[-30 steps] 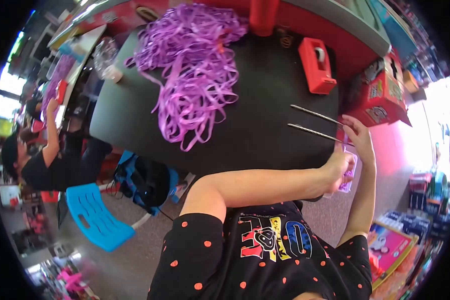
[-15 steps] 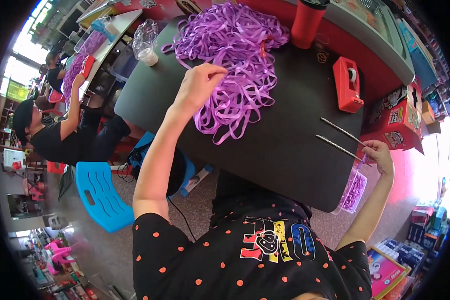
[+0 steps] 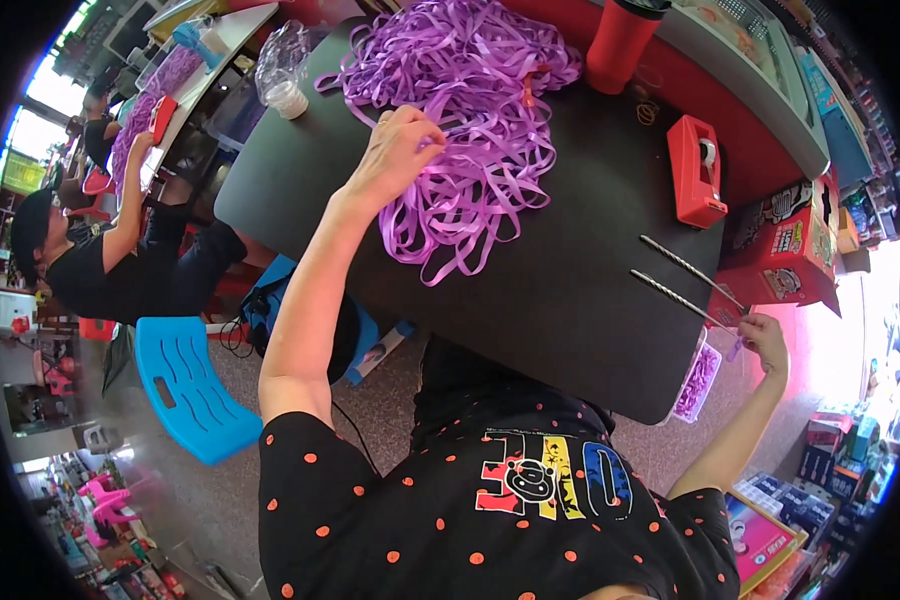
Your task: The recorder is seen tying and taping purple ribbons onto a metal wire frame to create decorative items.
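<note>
A big tangled heap of purple ribbon (image 3: 480, 130) covers the far middle of the dark table (image 3: 570, 290). My left hand (image 3: 395, 160) is over the heap's left side, its fingers bent together in a pinch; whatever lies between them is hidden against the ribbon. Two twisted metal rods (image 3: 667, 291) jut over the table's right part, side by side. By their outer ends, past the table edge, my right hand (image 3: 765, 342) is closed on a small purple ribbon piece (image 3: 736, 349). Below hangs a clear bin (image 3: 698, 385) of short purple pieces.
A red tape dispenser (image 3: 697, 170) and a red tumbler (image 3: 622, 45) stand on the table's far right. Plastic cups (image 3: 286, 98) in a clear bag sit at the far left. A blue stool (image 3: 190, 390) is at left; beyond, a person (image 3: 100, 260) works at another table.
My right hand has moved down slightly, away from the rod ends, with the purple piece. My left hand has shifted a little to the left and its fingers have curled more.
</note>
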Available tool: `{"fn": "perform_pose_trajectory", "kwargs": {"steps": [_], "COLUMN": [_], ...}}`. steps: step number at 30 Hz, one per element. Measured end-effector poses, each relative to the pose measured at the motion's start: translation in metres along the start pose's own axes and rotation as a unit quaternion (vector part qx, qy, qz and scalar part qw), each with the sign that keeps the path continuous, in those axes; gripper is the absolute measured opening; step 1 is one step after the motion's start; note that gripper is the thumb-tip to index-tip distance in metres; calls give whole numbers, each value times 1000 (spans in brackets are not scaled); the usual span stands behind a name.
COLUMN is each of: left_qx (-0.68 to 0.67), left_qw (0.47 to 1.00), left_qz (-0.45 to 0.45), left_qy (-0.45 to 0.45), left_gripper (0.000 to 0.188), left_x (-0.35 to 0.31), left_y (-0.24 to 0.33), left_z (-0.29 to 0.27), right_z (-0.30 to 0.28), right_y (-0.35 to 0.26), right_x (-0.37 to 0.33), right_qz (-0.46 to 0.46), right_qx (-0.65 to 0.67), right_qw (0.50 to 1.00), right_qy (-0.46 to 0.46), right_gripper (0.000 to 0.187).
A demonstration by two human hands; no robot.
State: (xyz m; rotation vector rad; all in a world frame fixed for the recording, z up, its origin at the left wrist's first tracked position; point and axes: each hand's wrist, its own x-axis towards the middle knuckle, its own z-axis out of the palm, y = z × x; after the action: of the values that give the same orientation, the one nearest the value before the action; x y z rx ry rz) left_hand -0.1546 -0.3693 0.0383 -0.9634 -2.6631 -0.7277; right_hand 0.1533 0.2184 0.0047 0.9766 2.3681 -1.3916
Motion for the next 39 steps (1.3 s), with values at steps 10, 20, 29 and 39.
{"fn": "perform_pose_trajectory", "kwargs": {"steps": [10,20,29,39], "left_qx": [-377,-551,-466,-460], "left_qw": [924,776,741,695], "left_qz": [-60,222,197,311], "left_qy": [-10,-212,-442,-457], "left_gripper": [15,18,21,21], "left_x": [41,87,106,132], "left_y": [58,302,362,432], "left_z": [-57,-60,46,150], "right_z": [54,112,46,14], "right_y": [-3,-193,-137,-72], "right_x": [-64,-158,-183,-171], "right_qz": [-96,-475,-323,-126], "right_qx": [-80,438,99,-22], "right_qw": [958,762,905,935], "right_qy": [258,44,260,332], "right_gripper": [28,35,10,25]}}
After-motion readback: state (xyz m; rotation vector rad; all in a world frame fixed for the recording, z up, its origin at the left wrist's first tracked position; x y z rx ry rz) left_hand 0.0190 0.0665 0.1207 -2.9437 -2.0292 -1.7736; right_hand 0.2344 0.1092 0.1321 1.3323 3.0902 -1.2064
